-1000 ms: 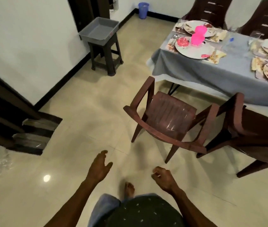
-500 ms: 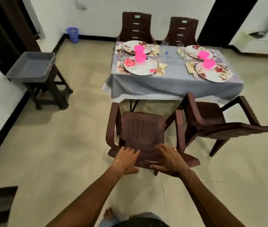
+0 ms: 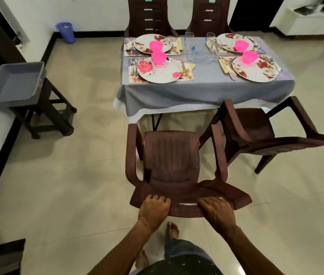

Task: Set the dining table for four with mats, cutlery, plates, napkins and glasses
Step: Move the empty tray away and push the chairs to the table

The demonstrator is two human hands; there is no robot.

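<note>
You are holding the near chair (image 3: 172, 155) by the top edge of its backrest; your left hand (image 3: 154, 211) and right hand (image 3: 215, 212) are both curling their fingers over that edge, close together near its middle. The chair is standing short of the counter (image 3: 202, 90), its seat facing the hanging tablecloth (image 3: 157, 104).

The settings are lying on the counter: four floral plates, the nearest at (image 3: 160, 71), each carrying a pink bowl (image 3: 158, 58); mats, napkins and cutlery are sitting beside them; clear glasses (image 3: 189, 43) are standing near the centre.

Hazards, as judgements:
- The cloth is draping low over the near side; if you are pushing the chair in, an armrest is likely to be catching the hem and dragging plates toward the edge.
- The second chair (image 3: 256, 133) is standing at an angle just beside the right armrest; a skewed push is risking a collision.
- Your bare foot (image 3: 173, 230) is resting just behind the chair, which is putting your toes at risk from its rear legs if you pull it back.
- A hard bump against the counter is likely to be toppling the glasses.
</note>
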